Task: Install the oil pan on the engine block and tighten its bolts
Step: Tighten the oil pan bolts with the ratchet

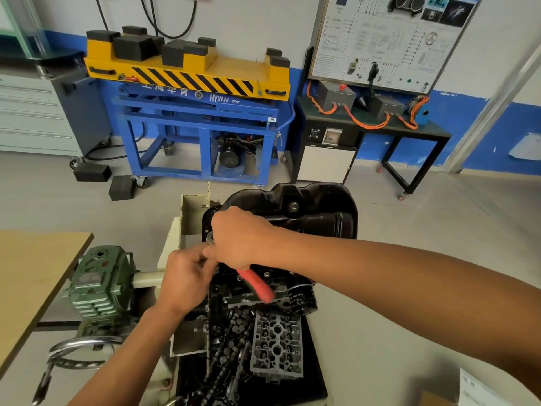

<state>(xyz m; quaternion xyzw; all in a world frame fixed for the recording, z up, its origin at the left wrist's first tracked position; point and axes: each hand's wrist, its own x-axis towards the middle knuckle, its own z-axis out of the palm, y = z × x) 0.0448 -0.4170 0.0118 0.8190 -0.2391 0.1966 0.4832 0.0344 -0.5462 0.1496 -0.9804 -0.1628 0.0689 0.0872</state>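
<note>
While oil pan (316, 212) sits atop engine block (225, 291), we log: R hand (240, 238) wrapped round red-handled wrench (259, 287), long axis 10-to-4 o'clock; L hand (187, 282) at its 7 o'clock, fingers curled, contents can't tell; wrench head nearer L hand.

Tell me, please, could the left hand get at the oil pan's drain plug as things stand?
Probably not directly: the right hand, gripping the red-handled wrench, sits between the left hand and the drain plug.
</note>
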